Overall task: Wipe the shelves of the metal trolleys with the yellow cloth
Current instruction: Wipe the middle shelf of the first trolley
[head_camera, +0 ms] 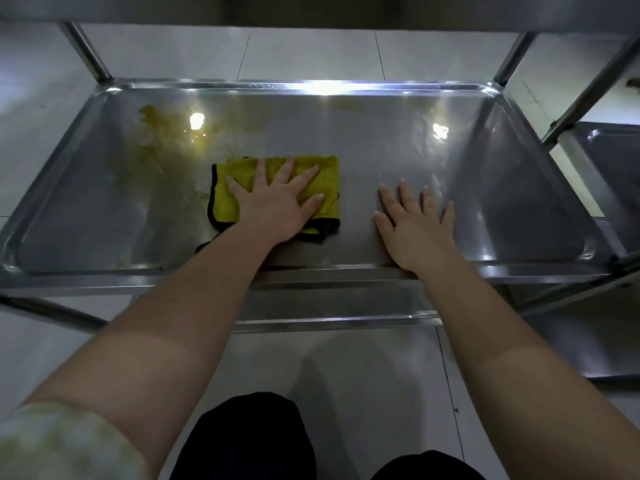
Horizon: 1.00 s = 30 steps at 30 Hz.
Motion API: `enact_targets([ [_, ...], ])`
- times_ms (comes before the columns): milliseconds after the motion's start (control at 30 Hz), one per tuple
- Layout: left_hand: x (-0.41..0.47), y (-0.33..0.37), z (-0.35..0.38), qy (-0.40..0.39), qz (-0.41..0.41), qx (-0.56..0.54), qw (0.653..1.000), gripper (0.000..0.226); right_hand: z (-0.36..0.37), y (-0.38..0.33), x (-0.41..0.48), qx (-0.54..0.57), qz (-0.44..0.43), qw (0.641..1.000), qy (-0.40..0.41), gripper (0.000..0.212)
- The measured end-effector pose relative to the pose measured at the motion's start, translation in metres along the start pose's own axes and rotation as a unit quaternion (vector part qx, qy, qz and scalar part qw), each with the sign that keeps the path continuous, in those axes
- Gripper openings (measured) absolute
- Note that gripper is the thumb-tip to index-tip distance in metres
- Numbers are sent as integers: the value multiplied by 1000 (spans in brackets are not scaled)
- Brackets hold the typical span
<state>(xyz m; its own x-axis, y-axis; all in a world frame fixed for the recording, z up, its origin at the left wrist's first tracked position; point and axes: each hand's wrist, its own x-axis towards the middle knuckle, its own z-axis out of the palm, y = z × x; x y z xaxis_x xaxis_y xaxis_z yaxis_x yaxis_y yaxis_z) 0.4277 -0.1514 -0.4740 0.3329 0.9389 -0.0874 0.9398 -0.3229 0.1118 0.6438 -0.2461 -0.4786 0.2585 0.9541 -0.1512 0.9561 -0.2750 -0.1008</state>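
A folded yellow cloth (329,174) with a black hem lies on the middle shelf of a metal trolley (519,209), left of centre. My left hand (277,202) presses flat on the cloth with fingers spread. To its right, my right hand (415,230) rests flat on the bare steel near the front rim, fingers straight, holding nothing. A yellowish-brown stain (162,133) spreads over the shelf's back-left part, just beyond the cloth.
The trolley's upper shelf (311,8) overhangs at the top of view, carried by slanted posts (86,50) at the corners. A lower shelf (329,306) shows below the front rim. A second trolley's shelf (613,157) stands close on the right. White floor tiles lie all round.
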Motion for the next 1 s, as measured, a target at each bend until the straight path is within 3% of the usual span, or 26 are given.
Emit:
enact_targets([
  [100,-2,2,5,21,2,6,1000,61,-6,-17,21,-9,16,1000,-17,56],
  [400,0,-1,8,46,5,-8,999,58,2,-68,52,19,-34,998,47,53],
  [800,123,-50,-26,-28,-28,-37,999,59,10,-62,54,4,-47,997,64,52],
  [1000,69,-58,-10,-16,13,-12,1000,61,8,-64,56,5,-33,998,54,52],
])
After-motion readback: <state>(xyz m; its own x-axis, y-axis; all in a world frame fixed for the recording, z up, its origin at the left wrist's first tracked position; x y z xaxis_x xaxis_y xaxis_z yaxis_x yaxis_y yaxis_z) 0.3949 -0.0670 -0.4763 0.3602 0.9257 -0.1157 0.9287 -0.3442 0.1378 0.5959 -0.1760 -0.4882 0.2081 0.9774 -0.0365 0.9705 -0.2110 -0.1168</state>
